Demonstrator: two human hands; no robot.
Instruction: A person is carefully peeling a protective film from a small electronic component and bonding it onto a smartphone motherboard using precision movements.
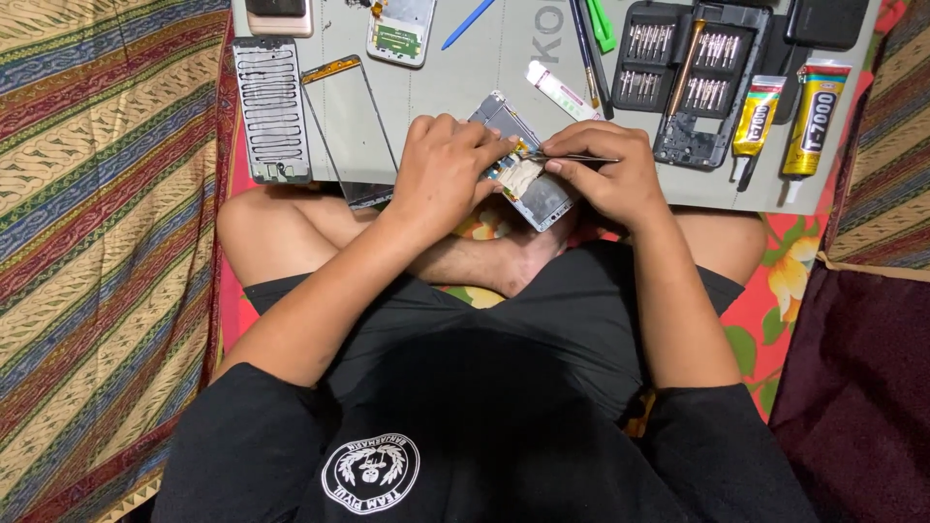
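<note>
We brace the opened phone at the mat's near edge, left hand closed over its upper end to steady it. Right hand pinches tweezers, tips on the board. Glue tubes lie to the right.

Warm, even room light falls from above, bright on the grey work mat and both forearms. The black shirt swallows detail in deep shadow. Focus stays sharp throughout, with slight stretching toward the edges.
</note>
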